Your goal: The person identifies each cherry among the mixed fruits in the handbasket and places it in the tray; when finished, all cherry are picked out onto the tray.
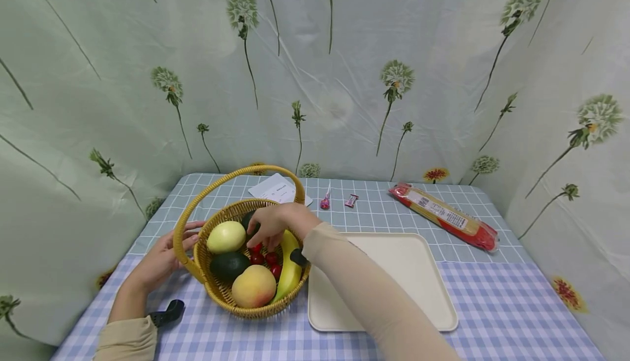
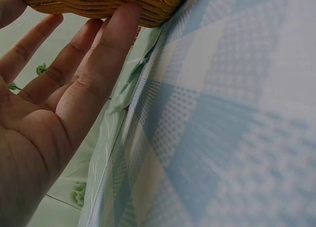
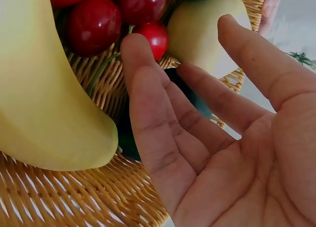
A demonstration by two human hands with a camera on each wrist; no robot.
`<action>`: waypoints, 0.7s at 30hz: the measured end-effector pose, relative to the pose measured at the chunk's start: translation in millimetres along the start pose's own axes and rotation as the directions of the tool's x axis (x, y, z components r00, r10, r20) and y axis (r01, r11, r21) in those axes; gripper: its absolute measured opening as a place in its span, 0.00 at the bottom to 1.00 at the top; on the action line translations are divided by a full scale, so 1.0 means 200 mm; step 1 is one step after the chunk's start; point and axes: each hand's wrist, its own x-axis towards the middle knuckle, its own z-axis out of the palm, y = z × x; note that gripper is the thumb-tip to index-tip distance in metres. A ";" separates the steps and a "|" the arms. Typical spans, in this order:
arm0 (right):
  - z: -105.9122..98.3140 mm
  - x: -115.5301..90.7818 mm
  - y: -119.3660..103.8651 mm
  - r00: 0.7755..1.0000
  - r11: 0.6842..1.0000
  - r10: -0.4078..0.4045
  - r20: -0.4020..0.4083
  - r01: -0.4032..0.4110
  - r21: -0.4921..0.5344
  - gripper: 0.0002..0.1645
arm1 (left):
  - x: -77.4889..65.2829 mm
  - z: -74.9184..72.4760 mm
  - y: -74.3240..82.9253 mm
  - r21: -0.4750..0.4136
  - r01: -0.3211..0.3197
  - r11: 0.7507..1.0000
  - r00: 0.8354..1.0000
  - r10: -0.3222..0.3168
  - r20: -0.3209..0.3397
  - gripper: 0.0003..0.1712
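A wicker basket [image 1: 251, 313] with an arched handle stands left of centre, holding fruit. Inside lie a yellow-green fruit [image 1: 226, 237], a dark green avocado-like fruit [image 1: 229, 266], a peach [image 1: 254, 286], a banana [image 1: 290, 271] and several red cherries [image 1: 271, 258]. My left hand [image 1: 164, 254] touches the basket's left side; the left wrist view has its extended fingertips against the wicker [image 2: 98, 4]. Inside the basket, my right hand [image 1: 273, 224] reaches above the cherries. Its fingers [image 3: 158, 118] are spread and loosely bent in the right wrist view, partly covering another dark green fruit [image 1: 250, 220].
A cream tray [image 1: 433, 295] lies right of the basket, under my right forearm. Behind are a white packet [image 1: 275, 186], a lollipop [image 1: 325, 202] and a small wrapped candy [image 1: 351, 201]. A long red-and-yellow package [image 1: 443, 214] lies at the back right. A floral curtain [image 1: 344, 76] hangs behind the table.
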 end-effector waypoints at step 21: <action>0.04 0.09 -0.01 0.999 0.989 0.044 0.011 -0.042 -0.145 0.19 | 0.00 0.00 0.00 0.018 -0.003 1.000 1.000 0.003 -0.003 0.27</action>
